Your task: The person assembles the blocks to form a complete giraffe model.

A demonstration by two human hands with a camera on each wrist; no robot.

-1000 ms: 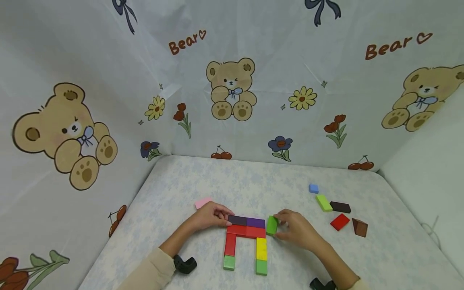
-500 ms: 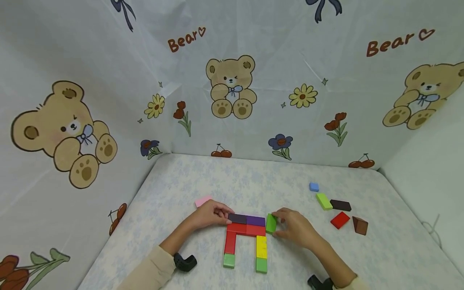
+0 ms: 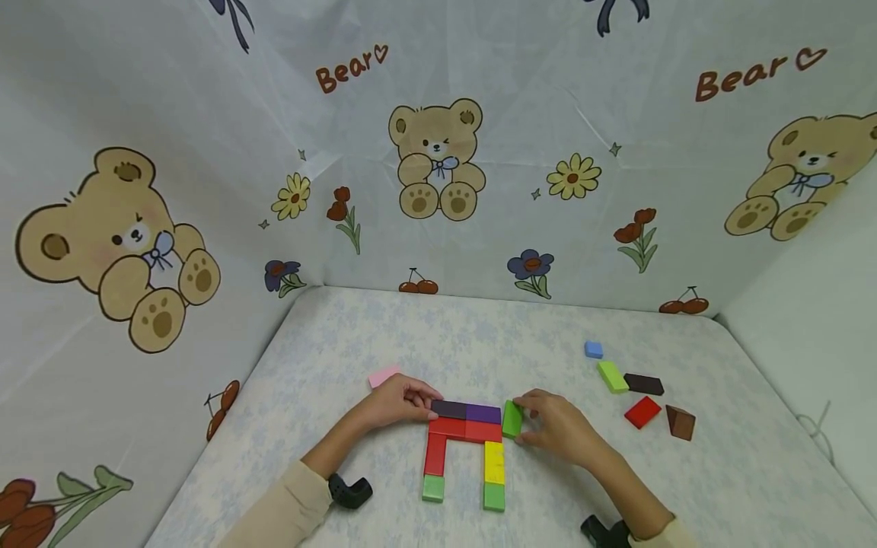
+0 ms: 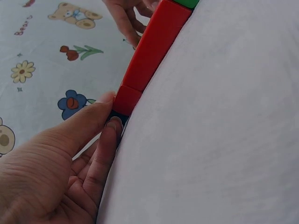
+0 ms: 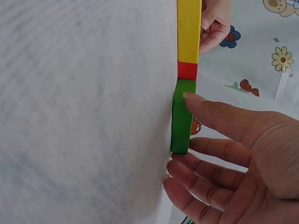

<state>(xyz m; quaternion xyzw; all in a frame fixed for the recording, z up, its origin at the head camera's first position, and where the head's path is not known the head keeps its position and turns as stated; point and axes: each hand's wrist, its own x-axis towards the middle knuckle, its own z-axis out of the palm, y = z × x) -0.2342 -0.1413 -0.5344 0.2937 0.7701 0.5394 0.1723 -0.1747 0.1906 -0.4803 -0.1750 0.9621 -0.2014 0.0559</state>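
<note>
Flat wooden blocks lie on the table in an arch shape. My left hand (image 3: 397, 402) has its thumb and fingertips at the left end of the black block (image 3: 448, 410), beside a purple block (image 3: 483, 414). Beneath that row lie two red blocks (image 3: 448, 428), touching. The left leg is a red block (image 3: 435, 455) above a green one (image 3: 433, 488); the right leg is a yellow block (image 3: 494, 463) above another green one (image 3: 494, 497). My right hand (image 3: 558, 426) holds a green block (image 5: 183, 116) between thumb and fingers, against the arch's upper right end.
Off to the right lie a blue block (image 3: 593, 349), a lime block (image 3: 612, 377), a dark brown block (image 3: 644, 383), a red block (image 3: 642, 412) and a brown triangular block (image 3: 680, 422). A pink block (image 3: 383, 377) sits behind my left hand. A bear-printed curtain (image 3: 493, 152) stands behind the table.
The right hand has shifted slightly left with the green block, closer to the arch. My left hand stays at the black block. The whole view has tilted slightly.
</note>
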